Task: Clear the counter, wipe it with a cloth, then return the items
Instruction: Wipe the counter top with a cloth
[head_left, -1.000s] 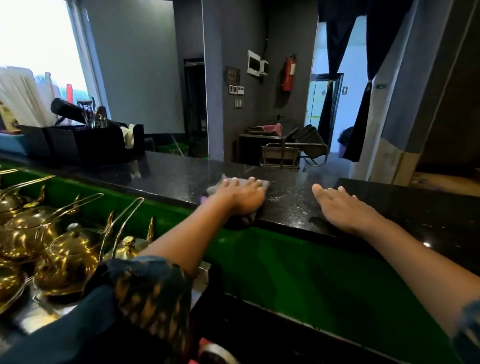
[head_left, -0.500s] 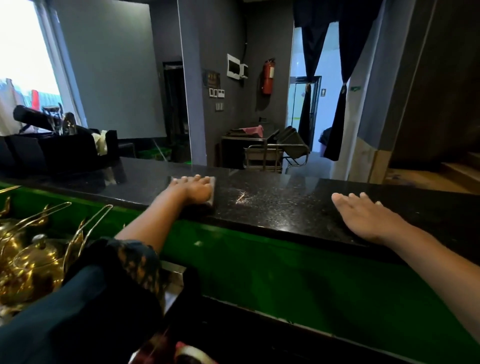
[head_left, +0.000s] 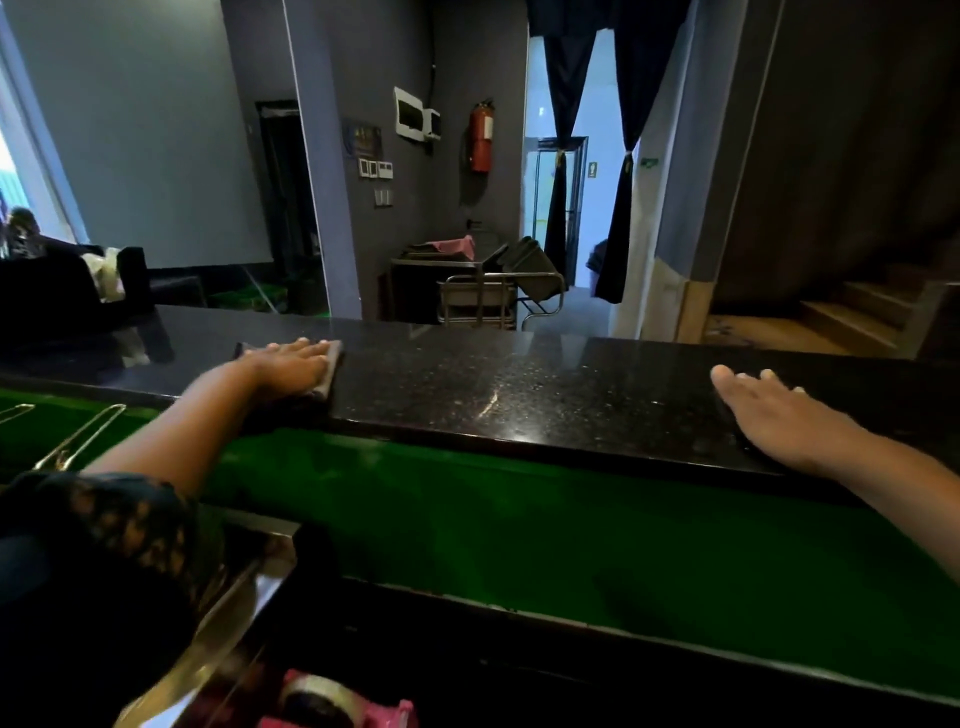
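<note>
The left hand (head_left: 291, 366) is lying flat, fingers straight, pressing the cloth (head_left: 332, 371) onto the counter (head_left: 519, 395) near its left end. The right hand (head_left: 769, 410) is resting spread on the stone. The cloth is looking thin and limp; flat-palm pressure probably suits it better than pinching.

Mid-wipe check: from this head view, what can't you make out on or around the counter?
- Cloth: mostly hidden under the left hand; only its edges show.
- Counter: left end dark, both ends cut off by the frame.
- Gold handles: pots below hidden by the sleeve.
- Pink object: cut off at the bottom edge, blurred.
- Right hand: flat on the counter; anything beneath is hidden.
</note>
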